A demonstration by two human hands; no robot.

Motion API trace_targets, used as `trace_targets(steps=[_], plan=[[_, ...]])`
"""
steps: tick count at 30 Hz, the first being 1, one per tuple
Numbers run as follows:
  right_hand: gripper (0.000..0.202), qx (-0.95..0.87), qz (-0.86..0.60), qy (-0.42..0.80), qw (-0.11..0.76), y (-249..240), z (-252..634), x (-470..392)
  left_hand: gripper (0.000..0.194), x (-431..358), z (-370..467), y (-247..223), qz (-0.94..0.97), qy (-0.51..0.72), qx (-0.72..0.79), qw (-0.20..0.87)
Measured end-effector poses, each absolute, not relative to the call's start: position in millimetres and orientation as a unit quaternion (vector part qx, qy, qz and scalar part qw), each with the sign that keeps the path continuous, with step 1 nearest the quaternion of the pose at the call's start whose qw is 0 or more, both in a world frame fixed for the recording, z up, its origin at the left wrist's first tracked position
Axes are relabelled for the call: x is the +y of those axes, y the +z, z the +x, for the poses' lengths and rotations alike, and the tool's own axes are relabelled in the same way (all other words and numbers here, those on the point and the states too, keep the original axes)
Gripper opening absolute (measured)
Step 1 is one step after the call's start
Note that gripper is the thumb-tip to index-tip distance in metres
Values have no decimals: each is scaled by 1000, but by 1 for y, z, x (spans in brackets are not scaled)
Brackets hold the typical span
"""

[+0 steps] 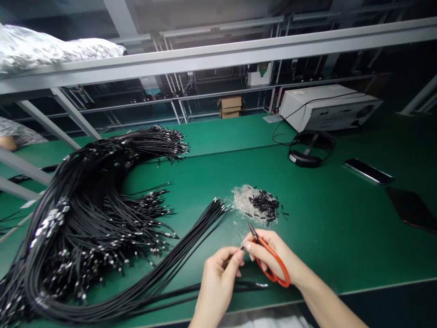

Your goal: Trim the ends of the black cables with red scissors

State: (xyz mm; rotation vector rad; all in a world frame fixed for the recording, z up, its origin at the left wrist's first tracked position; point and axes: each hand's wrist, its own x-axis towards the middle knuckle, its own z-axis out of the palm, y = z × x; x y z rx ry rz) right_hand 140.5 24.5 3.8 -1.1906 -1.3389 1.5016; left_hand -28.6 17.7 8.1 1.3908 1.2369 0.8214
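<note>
My left hand (218, 273) is closed, thumb and forefinger pinching the tip of a black cable (242, 248); most of that cable is hidden by the hand. Close beside it, my right hand (273, 255) grips scissors with red handles (282, 269), the dark blades pointing up and away. Its fingertips also meet the cable tip. Just beyond the hands lies a pile of short black tube pieces (266, 204) next to a heap of thin clear scraps (243, 198). A bundle of black cables (191, 241) with light tips stretches to the left.
A large mass of black cables (92, 191) covers the left of the green table (324, 228). On the right are a black headband-like device (305, 159), a phone (368, 171) and a white box-shaped machine (327, 109). A metal rail (218, 57) crosses above the back.
</note>
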Motion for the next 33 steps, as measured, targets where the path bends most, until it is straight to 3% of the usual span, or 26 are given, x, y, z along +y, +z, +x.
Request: trace_targets(steps=[5, 9, 14, 19, 24, 28, 33], plan=[[30, -609, -480, 561, 289, 15, 162, 34, 30, 22, -34, 14, 646, 291, 496, 502], [28, -680, -570, 344, 309, 15, 165, 27, 26, 23, -31, 9, 643, 321, 540, 437], [22, -769, -617, 71, 151, 2, 151, 3, 24, 21, -23, 3, 663, 335, 559, 369], [19, -778, -615, -6, 132, -4, 141, -5, 25, 19, -21, 2, 690, 324, 564, 316], [16, -755, -627, 68, 182, 1, 145, 4, 24, 17, -19, 0, 718, 308, 568, 258], [28, -641, -621, 311, 327, -5, 142, 13, 26, 14, -16, -4, 732, 313, 562, 225], [32, -528, -567, 482, 408, -18, 131, 17, 27, 15, -20, 3, 727, 285, 529, 332]])
